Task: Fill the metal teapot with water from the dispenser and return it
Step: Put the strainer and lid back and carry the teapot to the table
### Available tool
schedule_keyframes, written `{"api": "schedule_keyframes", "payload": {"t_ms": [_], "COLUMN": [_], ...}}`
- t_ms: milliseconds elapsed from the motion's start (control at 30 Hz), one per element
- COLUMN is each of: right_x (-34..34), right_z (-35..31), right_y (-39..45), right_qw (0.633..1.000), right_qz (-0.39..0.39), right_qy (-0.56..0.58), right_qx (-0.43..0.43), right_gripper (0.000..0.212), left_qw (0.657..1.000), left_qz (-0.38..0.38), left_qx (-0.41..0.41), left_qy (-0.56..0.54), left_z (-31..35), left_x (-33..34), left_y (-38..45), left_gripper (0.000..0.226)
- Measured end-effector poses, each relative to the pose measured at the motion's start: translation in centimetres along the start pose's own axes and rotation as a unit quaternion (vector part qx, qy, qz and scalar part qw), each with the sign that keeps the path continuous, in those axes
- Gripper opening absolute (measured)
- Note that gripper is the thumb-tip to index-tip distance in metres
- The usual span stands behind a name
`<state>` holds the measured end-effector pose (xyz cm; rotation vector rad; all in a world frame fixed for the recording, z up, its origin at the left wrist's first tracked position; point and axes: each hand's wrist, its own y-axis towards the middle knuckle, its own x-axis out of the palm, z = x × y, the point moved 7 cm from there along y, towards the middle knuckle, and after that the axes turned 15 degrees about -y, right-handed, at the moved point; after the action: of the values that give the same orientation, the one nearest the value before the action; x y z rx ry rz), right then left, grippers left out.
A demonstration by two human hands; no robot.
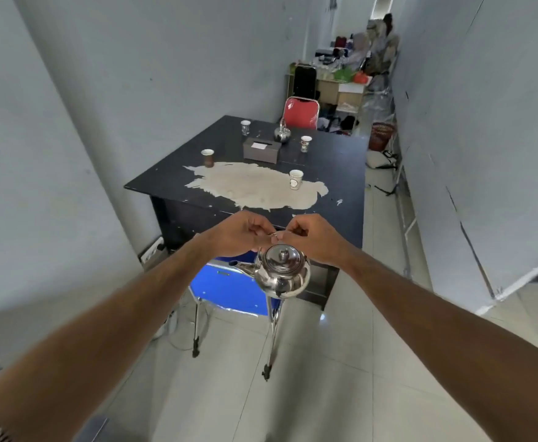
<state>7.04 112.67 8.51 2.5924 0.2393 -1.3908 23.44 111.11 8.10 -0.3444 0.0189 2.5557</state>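
My left hand [239, 234] and my right hand [312, 237] meet in front of me, both with fingers curled and pinching the thin wire handle [275, 234] of the metal teapot [282, 271]. The teapot hangs just below my hands, in the air above a blue chair [229, 287], its lid on and its spout pointing left. The handle is mostly hidden by my fingers, and with the lid shut I cannot tell what is inside.

Beyond my hands stands the dark surface [341, 161], its top worn through in a pale patch. On it, from the left: a brown paper cup [208, 157], a small cup [245, 126] at the far edge, a grey tissue box [262, 149], a second teapot [282, 133], and two more paper cups [305, 143] [295, 179], one on the pale patch. What the cups hold is too small to make out. A red chair [302, 112] stands behind the surface, and a red basket [382, 135] sits on the floor to the right.
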Motion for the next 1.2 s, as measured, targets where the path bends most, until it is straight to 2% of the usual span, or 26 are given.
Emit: {"api": "schedule_keyframes", "payload": {"t_ms": [167,333,600,767,900,1200], "right_x": [-3.3,-5.9,-11.4,-14.6,-16.4,-16.6], "right_z": [6.3,12.6,23.8,29.5,33.5,41.0], "right_y": [7.9,15.2,26.9,33.2,38.3,52.2], "right_qw": [1.000,1.000,0.997,0.991,0.987,0.979], "right_qz": [0.009,-0.003,-0.040,-0.086,-0.111,-0.140], "right_qy": [-0.001,0.003,-0.015,-0.006,0.007,0.044], "right_qx": [0.006,0.003,-0.063,-0.099,-0.113,-0.145], "right_gripper": [0.025,0.026,0.024,0.024,0.022,0.020], "left_qw": [0.999,0.999,0.996,0.988,0.982,0.969], "left_qz": [-0.011,0.002,0.077,0.132,0.168,0.230], "left_qx": [-0.012,-0.027,-0.052,-0.071,-0.075,-0.090], "left_qy": [0.036,0.037,-0.004,-0.041,-0.032,0.000], "left_z": [1.0,1.0,0.3,0.4,0.9,-1.9], "left_x": [-0.9,-1.3,0.2,1.3,1.3,-3.3], "left_y": [10.7,20.3,35.9,43.6,49.4,63.1], "left_gripper": [0.018,0.016,0.021,0.009,0.018,0.015]}}
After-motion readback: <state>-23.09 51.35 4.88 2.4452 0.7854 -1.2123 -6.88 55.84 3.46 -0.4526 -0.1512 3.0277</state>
